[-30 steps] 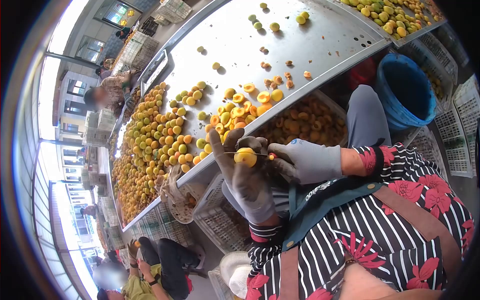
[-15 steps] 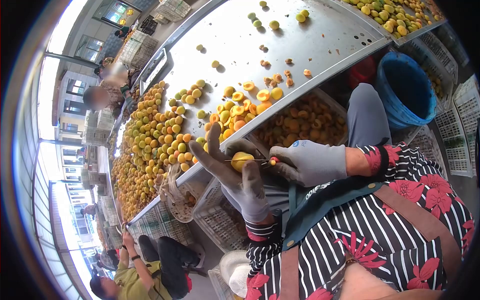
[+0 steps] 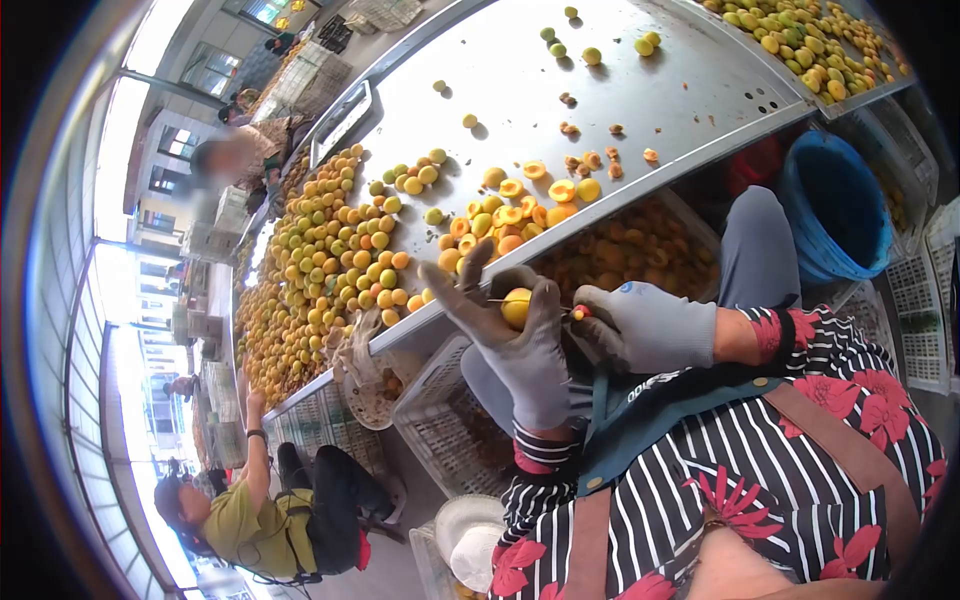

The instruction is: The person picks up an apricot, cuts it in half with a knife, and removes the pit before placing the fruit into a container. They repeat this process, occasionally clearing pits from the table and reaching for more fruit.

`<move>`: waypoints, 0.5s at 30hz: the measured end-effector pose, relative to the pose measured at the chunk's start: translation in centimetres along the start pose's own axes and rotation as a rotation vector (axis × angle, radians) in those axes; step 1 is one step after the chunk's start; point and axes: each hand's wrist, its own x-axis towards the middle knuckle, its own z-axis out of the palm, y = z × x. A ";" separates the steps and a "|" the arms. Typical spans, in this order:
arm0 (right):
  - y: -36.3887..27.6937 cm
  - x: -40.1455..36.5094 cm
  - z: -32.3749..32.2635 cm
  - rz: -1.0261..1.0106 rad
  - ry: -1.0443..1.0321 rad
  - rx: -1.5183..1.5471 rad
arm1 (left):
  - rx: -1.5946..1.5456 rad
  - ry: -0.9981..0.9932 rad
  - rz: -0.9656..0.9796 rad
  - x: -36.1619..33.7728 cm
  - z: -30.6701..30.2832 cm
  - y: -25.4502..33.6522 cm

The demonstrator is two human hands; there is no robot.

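Left hand in a stained grey glove (image 3: 528,365): thumb and curled finger pinching one round yellow fruit (image 3: 516,309), two fingers raised, just off the long silver metal table (image 3: 510,105). Right hand in a matching glove (image 3: 655,328): closed on a thin tool with a red-and-yellow handle (image 3: 580,313), same side of the table; depth of its tip, cannot tell. Hazard, judged: smooth skin under a light pinch; a slip could send the tip into the glove or drop the fruit. Orange halved fruit (image 3: 563,190): along the table's near edge, liable to fall if brushed by raised fingers. Blue plastic bucket (image 3: 803,235): beside the table's near corner. Co-worker in olive shirt (image 3: 255,525): beyond the table's heaped end.
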 end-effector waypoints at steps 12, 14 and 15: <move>1.4 0.8 0.8 0.049 -0.096 0.369 | -0.506 -0.014 -0.397 -0.1 -1.4 0.1; 1.6 1.1 0.9 0.057 -0.109 0.424 | -0.620 -0.049 -0.392 -0.1 -2.0 -0.4; 1.9 1.4 0.9 0.040 -0.109 0.444 | -0.714 -0.030 -0.422 0.0 -2.2 -0.8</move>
